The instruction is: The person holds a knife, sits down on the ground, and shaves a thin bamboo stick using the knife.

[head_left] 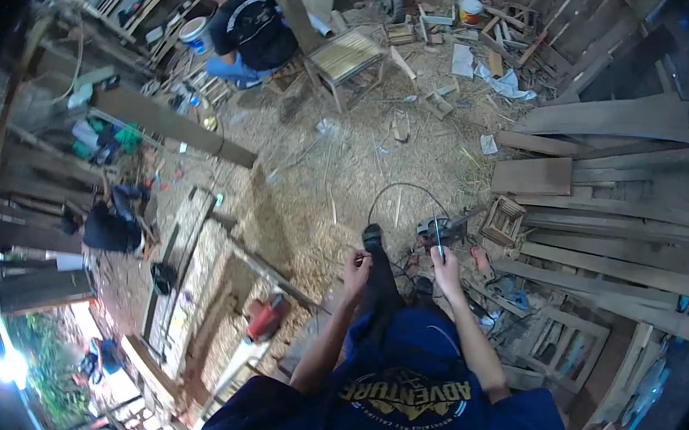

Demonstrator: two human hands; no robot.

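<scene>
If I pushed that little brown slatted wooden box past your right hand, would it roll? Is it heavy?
The little brown slatted wooden box probably wouldn't roll, since it looks flat-sided. It may feel light for its size, as it looks full of gaps.

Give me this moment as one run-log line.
left hand: fingers bent, contents unclear | right hand: gripping thin tool | nearby: power tool on ground, slatted wooden piece
</scene>
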